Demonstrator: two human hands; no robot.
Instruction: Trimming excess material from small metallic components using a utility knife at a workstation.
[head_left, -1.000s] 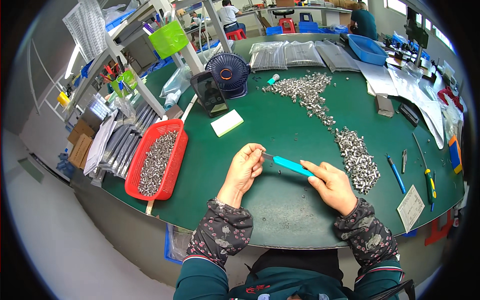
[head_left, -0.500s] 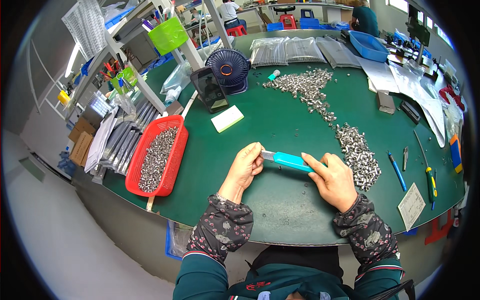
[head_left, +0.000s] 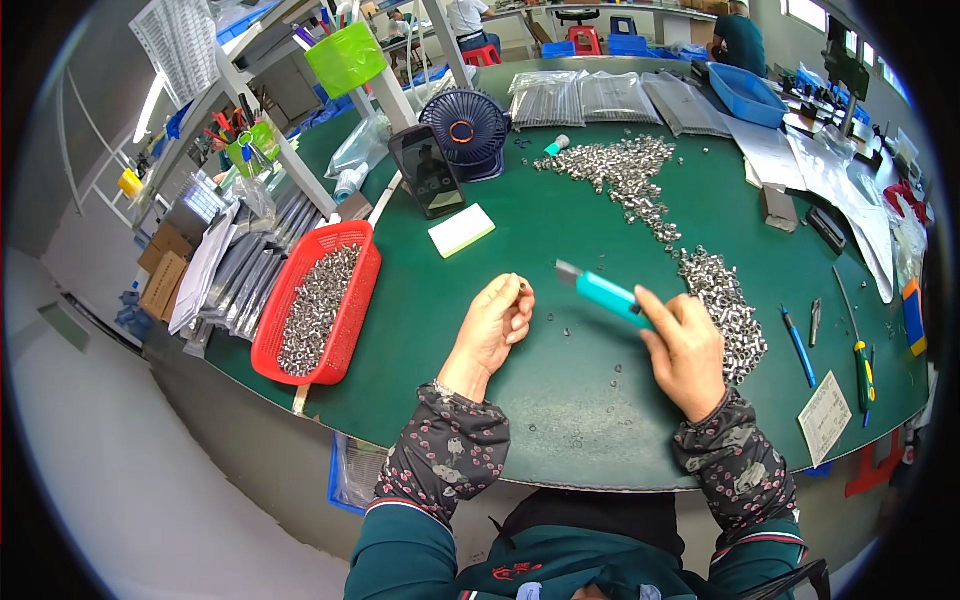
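Observation:
My right hand (head_left: 684,350) grips a teal utility knife (head_left: 608,294) by its handle, the grey blade pointing left toward my other hand but apart from it. My left hand (head_left: 492,322) is closed, thumb and forefinger pinching a small metal ring-like piece (head_left: 521,288), mostly hidden by the fingers. Right of the knife lies a pile of small silver metal sleeves (head_left: 722,315), and a second heap of metal pieces (head_left: 610,170) spreads farther back. A red plastic basket (head_left: 369,285) on the left holds many similar pieces. Tiny dark rings (head_left: 567,332) lie scattered on the green table (head_left: 560,420).
A phone (head_left: 428,172) leans by a dark blue fan (head_left: 466,135), a white-green pad (head_left: 462,231) before them. On the right lie a blue pen (head_left: 798,345), a screwdriver (head_left: 863,375) and a paper label (head_left: 825,418). A blue tray (head_left: 747,95) stands far back.
The knife blade has come away from my left fingers as my right hand moved a little right and tilted the knife. My left hand stays nearly in place, still pinching.

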